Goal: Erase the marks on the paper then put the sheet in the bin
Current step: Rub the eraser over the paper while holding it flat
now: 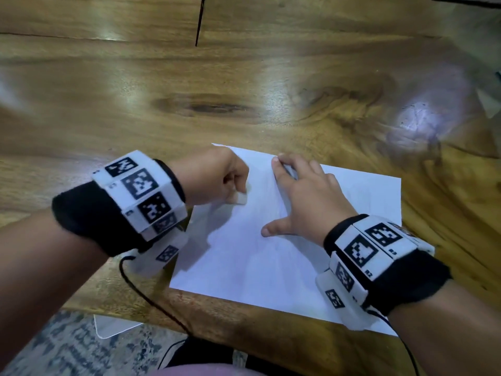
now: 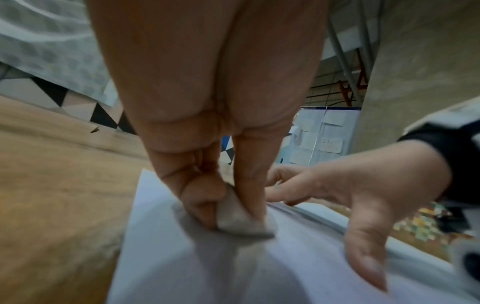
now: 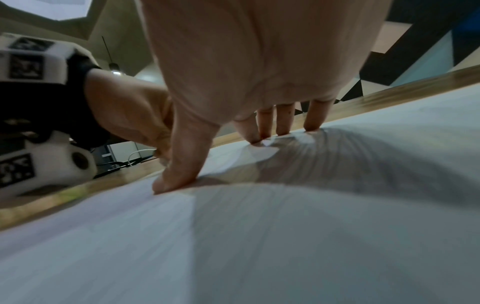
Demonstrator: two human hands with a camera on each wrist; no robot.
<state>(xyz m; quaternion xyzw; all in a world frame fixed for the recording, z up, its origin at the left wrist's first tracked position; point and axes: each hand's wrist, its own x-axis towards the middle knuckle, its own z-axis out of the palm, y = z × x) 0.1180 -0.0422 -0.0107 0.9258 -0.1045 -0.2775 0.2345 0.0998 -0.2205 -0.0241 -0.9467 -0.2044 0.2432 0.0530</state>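
Pinching what looks like an eraser [image 1: 242, 199], left hand [image 1: 214, 180] curled, right hand [image 1: 306, 194] splayed on paper [image 1: 244, 256]

White sheet [image 1: 271, 253] flat on table, eraser [image 1: 242, 200] touching it

The table [image 1: 244, 77] is wood, varnished and glossy, with strong grain, a dark knot and pale glare patches; on it the sheet [image 1: 244, 253] is plain white paper, matt and smooth, faintly streaked grey; the eraser [image 2: 241, 218] on the sheet looks like matt off-white rubber, dulled grey; the wristbands [image 1: 89, 213] beside the sheet are black fuzzy cloth carrying smooth white plastic blocks with printed black-and-white markers; below the table edge a rug [image 1: 67, 348] looks woven and mottled grey.
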